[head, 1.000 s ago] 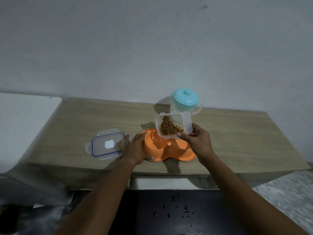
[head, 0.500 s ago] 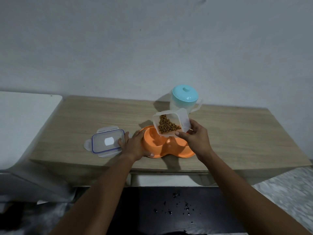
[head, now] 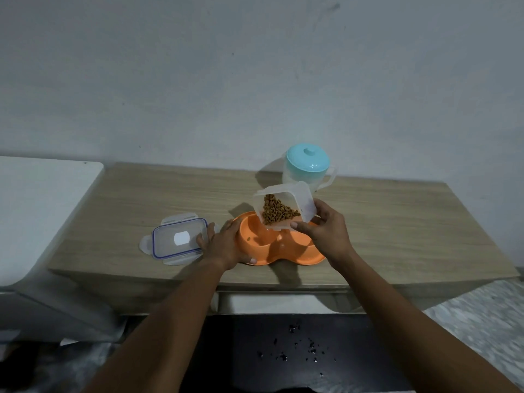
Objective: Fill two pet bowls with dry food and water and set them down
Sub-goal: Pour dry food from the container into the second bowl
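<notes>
An orange double pet bowl [head: 300, 255] sits near the front edge of the wooden table [head: 397, 231]. My left hand [head: 226, 245] grips its left rim. My right hand [head: 326, 231] holds a clear plastic container [head: 306, 199] tilted over the left bowl, with brown dry food [head: 276, 212] slid into its lower corner. A piece or two of food lies in the left bowl. Behind stands a clear water jug with a turquoise lid [head: 307, 163].
The container's clear lid with blue seal [head: 178, 238] lies flat left of the bowl, touching my left fingers. A white appliance top [head: 37, 211] adjoins the table at left. Dark floor with scattered crumbs [head: 297, 347] lies below.
My right hand has tipped the container further toward the left bowl; the food has slid into its lower corner and the first pieces have dropped in. My left hand stays on the rim.
</notes>
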`<state>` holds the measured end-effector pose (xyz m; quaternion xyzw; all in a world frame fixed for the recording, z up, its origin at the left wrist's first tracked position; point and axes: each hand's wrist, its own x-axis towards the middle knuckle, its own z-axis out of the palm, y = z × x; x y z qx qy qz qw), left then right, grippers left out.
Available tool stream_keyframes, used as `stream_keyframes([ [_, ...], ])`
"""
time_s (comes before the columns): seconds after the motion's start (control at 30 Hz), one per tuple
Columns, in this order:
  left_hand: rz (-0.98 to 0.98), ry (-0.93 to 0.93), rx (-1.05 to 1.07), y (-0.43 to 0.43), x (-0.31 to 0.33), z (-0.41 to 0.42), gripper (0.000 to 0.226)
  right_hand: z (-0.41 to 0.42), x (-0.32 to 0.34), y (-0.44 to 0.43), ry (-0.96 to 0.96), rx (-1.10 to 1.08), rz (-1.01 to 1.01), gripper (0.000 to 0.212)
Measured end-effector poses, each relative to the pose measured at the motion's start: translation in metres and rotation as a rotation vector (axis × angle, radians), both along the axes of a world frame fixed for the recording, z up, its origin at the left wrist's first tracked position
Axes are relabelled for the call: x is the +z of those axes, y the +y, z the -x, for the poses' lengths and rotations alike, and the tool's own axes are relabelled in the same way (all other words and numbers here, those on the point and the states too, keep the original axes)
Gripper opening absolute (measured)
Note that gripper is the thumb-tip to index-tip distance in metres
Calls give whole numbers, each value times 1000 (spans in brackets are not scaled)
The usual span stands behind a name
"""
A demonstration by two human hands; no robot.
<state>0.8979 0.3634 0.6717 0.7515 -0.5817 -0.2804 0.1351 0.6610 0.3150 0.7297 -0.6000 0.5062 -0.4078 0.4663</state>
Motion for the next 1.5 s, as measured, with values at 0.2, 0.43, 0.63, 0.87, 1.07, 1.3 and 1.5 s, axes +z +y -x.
stream_keyframes([
  [0.2, -6, 3, -2, -1, -2, 1, 118, 1, 1, 1, 33, 8, 27, 68],
  [0.43, 6, 15, -3, 1, 0, 0, 117, -2, 2, -2, 31, 15, 9, 67],
  [0.63, 2, 12, 2, 1, 1, 1, 117, -3, 2, -3, 44, 18, 16, 68],
  [0.87, 0, 19, 7, 0, 0, -1, 117, -6, 7, -4, 27, 38, 12, 69],
  [1.07, -5, 21, 10, 0, -1, 0, 117, -4, 5, -3, -4, 43, -8, 71],
  [1.3, -11, 8, 8, 0, -1, 0, 117, -2, 1, -6, -17, 19, -35, 74],
  [1.5, -5, 23, 5, 0, -2, -1, 116, -3, 2, -7, -30, 9, -40, 73],
])
